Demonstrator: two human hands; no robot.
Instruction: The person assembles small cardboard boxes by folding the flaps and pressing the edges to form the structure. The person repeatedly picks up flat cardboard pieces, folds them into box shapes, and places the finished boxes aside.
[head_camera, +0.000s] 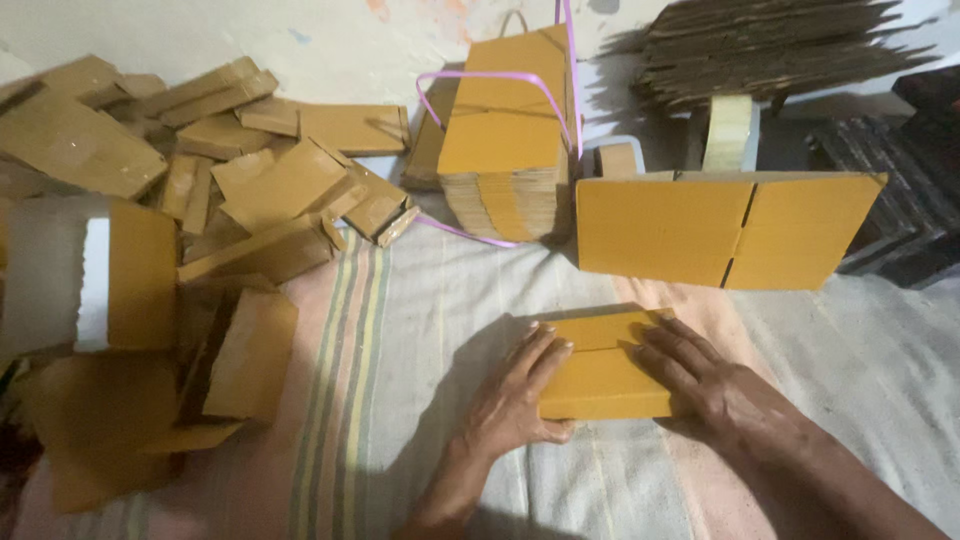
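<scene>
A small flat folded box of yellow-brown cardboard (605, 375) lies on a pale striped cloth (420, 320), near and a little right of centre. Both hands press on it with fingers spread flat, neither curled around anything: the left hand (515, 400) covers its left edge with the thumb at the near corner, and the right hand (705, 385) lies over its right side, fingertips on the flap seam.

Just beyond it stands a larger flat cardboard panel with slit flaps (725, 228), upright and facing the camera. To its left sits a tall bundle of flat cardboard blanks (510, 130), tied with a pink plastic strap (500, 78). Behind the panel a roll of pale tape (730, 132) stands on edge, and a fanned stack of brown corrugated sheets (770, 45) lies at the far right.

At the left, a loose heap of folded cardboard boxes (200, 170) spreads from far to near; one at the left edge bears a white strip (95, 285).
</scene>
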